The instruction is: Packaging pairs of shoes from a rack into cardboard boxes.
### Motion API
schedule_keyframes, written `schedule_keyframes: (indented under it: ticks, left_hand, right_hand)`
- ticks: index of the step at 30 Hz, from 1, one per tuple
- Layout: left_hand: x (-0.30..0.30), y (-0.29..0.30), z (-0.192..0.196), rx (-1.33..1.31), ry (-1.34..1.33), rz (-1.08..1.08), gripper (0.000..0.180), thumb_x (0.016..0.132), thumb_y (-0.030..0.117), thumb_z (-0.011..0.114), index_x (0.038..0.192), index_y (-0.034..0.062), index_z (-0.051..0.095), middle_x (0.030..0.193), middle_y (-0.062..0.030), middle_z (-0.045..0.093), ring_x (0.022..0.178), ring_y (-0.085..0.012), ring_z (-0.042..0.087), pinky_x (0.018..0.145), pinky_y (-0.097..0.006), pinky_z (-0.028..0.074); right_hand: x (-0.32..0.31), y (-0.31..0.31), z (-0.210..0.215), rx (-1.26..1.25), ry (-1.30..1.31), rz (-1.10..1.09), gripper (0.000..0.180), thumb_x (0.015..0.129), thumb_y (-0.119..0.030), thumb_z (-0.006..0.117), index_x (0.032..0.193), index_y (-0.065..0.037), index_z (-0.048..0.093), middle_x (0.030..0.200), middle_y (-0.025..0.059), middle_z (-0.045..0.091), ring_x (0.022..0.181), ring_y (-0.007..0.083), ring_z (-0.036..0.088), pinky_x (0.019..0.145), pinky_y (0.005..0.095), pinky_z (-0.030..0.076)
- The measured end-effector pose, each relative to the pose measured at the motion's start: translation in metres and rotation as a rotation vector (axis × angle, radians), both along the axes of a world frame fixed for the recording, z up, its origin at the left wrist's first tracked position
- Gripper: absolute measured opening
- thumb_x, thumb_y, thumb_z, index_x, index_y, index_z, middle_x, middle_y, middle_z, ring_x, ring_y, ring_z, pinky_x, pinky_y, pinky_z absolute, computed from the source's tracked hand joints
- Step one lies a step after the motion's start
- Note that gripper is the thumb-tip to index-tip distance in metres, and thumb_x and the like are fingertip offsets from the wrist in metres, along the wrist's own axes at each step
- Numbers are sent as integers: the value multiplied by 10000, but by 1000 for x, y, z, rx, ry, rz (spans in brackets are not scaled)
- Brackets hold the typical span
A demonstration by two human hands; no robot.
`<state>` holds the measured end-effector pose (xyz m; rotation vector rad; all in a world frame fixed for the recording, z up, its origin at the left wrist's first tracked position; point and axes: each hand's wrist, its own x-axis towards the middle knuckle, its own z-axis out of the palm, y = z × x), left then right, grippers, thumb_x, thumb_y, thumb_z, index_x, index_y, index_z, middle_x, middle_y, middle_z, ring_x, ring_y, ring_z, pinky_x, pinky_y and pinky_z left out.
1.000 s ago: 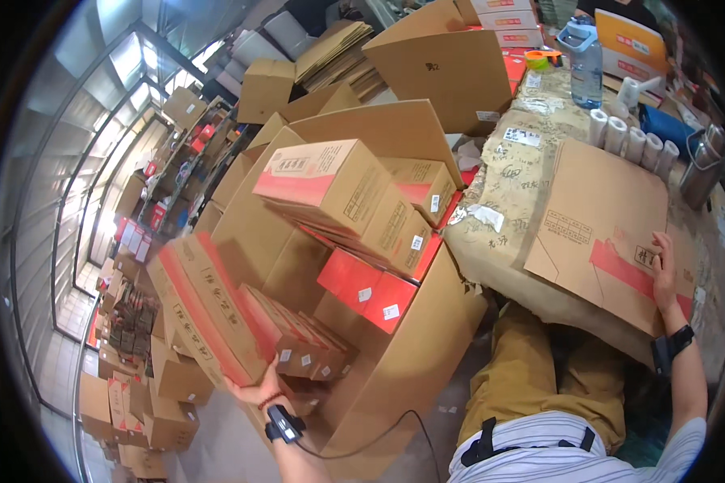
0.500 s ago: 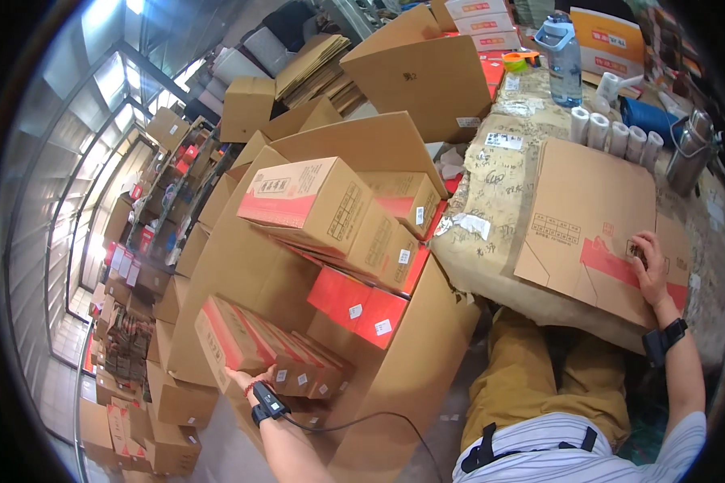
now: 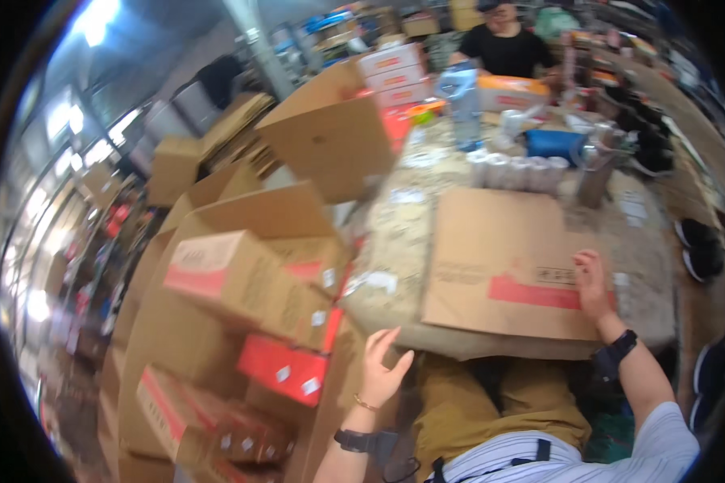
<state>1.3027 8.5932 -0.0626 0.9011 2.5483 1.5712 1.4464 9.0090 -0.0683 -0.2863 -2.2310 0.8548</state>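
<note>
A flattened brown cardboard carton point(image 3: 491, 249) with a red printed band lies on the worn table point(image 3: 387, 258) in front of me. On its right part rests my right hand point(image 3: 592, 286), fingers stretched out and gripping nothing. My left hand point(image 3: 384, 372) is raised by the table's near edge, fingers apart and holding nothing. To its left stands a large open carton point(image 3: 149, 314). Inside are stacked brown-and-red boxes point(image 3: 238, 278), red boxes point(image 3: 286, 369) and, lower down, a row of slim brown-and-red boxes point(image 3: 181, 410). Motion blurs the picture somewhat.
Behind the cardboard stand several white rolls point(image 3: 515, 173), a clear blue bottle point(image 3: 461, 105), a blue roll point(image 3: 554, 146) and a metal flask point(image 3: 594, 181). A person point(image 3: 503, 47) is at the far end. Another open carton point(image 3: 330, 145) is at the back left; dark shoes point(image 3: 701, 249) lie right.
My left hand has let go of a slim box in the large carton and moved up and right toward the table. The view has swung right; my right hand stays on the cardboard.
</note>
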Motion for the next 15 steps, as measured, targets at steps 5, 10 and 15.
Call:
schedule_keyframes:
  ticks: [5, 10, 15]
  left_hand:
    - [-25, 78, -43, -77, -68, 35, 699, 760, 273, 706, 1321, -14, 405, 1401, -230, 282, 1270, -354, 340, 1037, -407, 310]
    - [-21, 102, -53, -15, -69, 92, 776, 752, 256, 699, 1351, -62, 322, 1341, -267, 375, 1266, -363, 355, 1052, -399, 286]
    - [-17, 101, -12, 126, 44, 123, 664, 715, 42, 664, 1326, -14, 410, 1222, -202, 486, 1111, -316, 496, 958, -371, 382]
  right_hand:
    - [71, 14, -15, -27, -87, -264, 310, 815, -214, 608, 1078, -54, 567, 1156, 156, 462, 1082, 321, 465, 926, 374, 386]
    - [108, -30, -21, 57, -279, -252, 607, 717, -344, 729, 1231, -97, 522, 1372, 263, 300, 1263, 407, 342, 1010, 451, 338]
    - [114, -27, -5, 4, -341, -315, 669, 691, -393, 750, 1244, -102, 513, 1386, 279, 280, 1262, 414, 347, 1010, 453, 341]
